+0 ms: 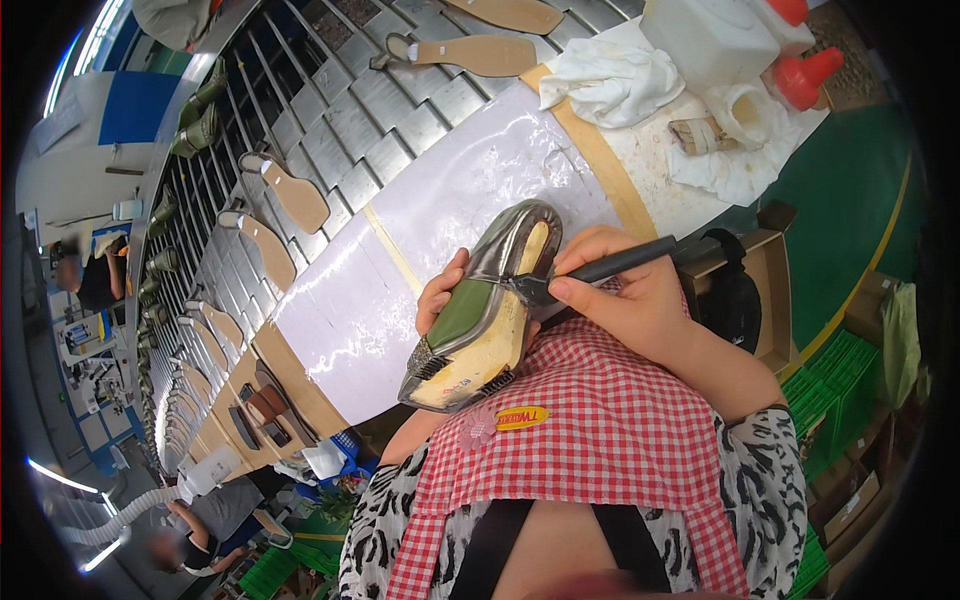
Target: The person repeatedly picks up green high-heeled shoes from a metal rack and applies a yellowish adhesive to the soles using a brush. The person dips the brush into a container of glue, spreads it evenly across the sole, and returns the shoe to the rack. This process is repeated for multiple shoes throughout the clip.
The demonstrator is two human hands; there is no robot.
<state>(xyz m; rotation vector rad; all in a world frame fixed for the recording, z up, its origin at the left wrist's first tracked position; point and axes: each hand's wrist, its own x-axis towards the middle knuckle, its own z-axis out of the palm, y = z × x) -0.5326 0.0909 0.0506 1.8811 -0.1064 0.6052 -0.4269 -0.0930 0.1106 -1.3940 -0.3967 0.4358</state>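
Note:
My left hand is closed around a green shoe upper with metallic bronze trim, tilted with its cream-coloured underside partly turned up. Only some of that hand's fingers show; the rest is behind the shoe. In my right hand is a brush with a black handle, gripped between thumb and fingers. Its dark flat head touches the trimmed edge near the shoe's middle. The shoe is held above the near edge of a white-covered worktop, close to my checked red apron.
Tan soles lie on a slatted metal conveyor beyond the worktop. At the far right are a crumpled white cloth, a white jug and a red nozzle cap. A cardboard box stands to my right. Other people work at left.

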